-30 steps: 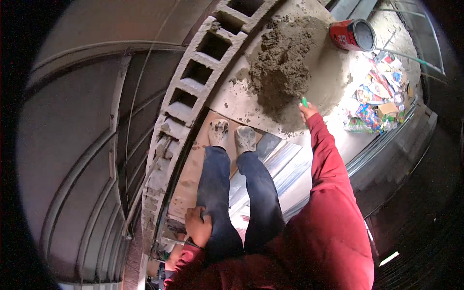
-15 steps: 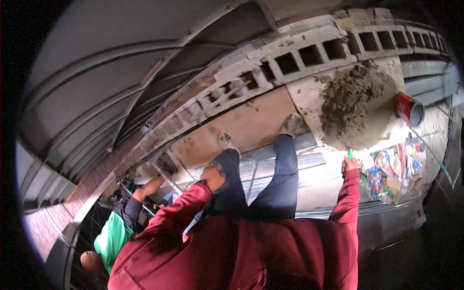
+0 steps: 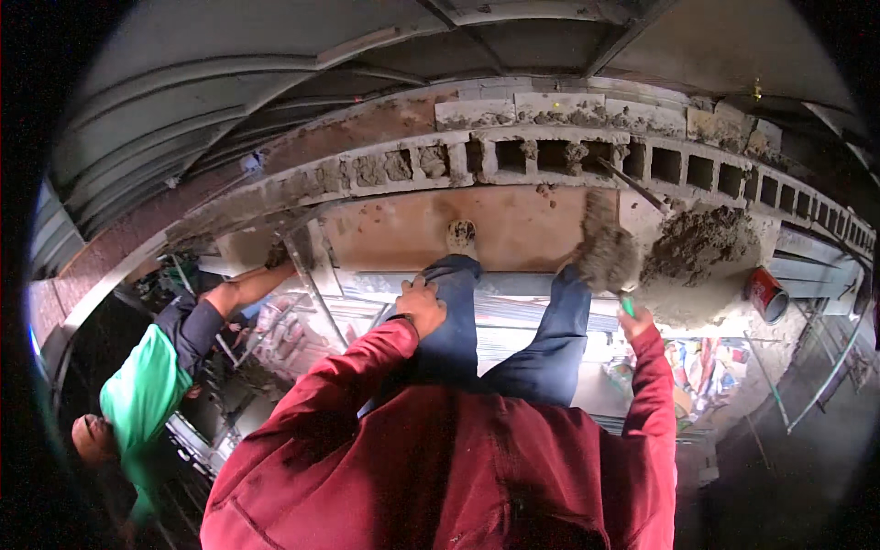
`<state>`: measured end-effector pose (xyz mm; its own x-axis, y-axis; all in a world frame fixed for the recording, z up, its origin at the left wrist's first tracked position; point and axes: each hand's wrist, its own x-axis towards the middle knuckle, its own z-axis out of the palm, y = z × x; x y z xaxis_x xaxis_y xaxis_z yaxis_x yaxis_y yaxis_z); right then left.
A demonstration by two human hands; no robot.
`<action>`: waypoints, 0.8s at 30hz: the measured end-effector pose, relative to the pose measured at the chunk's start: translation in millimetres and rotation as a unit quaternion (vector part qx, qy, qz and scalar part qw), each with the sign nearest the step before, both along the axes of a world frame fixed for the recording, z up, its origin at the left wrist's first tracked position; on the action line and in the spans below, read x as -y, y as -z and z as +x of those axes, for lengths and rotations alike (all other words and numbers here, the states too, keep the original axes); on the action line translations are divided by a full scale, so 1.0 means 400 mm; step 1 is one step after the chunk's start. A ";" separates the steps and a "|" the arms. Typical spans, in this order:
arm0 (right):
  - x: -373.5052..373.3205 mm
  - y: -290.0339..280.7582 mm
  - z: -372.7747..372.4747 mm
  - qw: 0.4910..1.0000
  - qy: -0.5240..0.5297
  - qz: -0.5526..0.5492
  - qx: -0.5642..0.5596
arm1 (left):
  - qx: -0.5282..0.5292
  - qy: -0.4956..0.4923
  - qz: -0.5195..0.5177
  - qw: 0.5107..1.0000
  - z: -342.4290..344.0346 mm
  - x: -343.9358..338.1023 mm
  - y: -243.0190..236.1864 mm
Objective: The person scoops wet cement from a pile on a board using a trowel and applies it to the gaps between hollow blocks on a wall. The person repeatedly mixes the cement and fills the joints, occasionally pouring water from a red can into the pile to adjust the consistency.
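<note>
My right hand (image 3: pixel 635 323) is closed around the green handle of a trowel (image 3: pixel 627 303). A heavy load of wet grey mortar (image 3: pixel 605 257) covers its blade, which is held just left of a mortar heap (image 3: pixel 704 252) on a pale board. Beyond the blade runs a row of hollow concrete blocks (image 3: pixel 490 158); dabs of mortar sit on some of the webs, and several cells farther left look filled. On my left knee rests my left hand (image 3: pixel 422 307), fingers bent loosely over the trouser leg and holding nothing.
My shoes stand on a brown board (image 3: pixel 394 229). A red can (image 3: pixel 768 295) lies tipped right of the heap. A thin rod (image 3: pixel 637 188) slants near the blocks. Metal poles (image 3: pixel 316 289) and a person in a green shirt (image 3: pixel 142 376) are at left. Colourful litter (image 3: pixel 701 367) lies below.
The trowel has come up from the heap's near edge, now loaded with mortar, and swung left toward the blocks. My view has turned; my left hand stays on the knee.
</note>
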<state>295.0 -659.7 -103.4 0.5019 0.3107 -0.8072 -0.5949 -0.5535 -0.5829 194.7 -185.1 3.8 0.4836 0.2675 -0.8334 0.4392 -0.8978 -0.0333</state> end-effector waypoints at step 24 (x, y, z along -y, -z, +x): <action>-0.561 0.074 0.264 0.850 -0.327 -0.190 0.367 | 0.041 -0.136 -0.034 0.989 -0.142 -0.118 0.001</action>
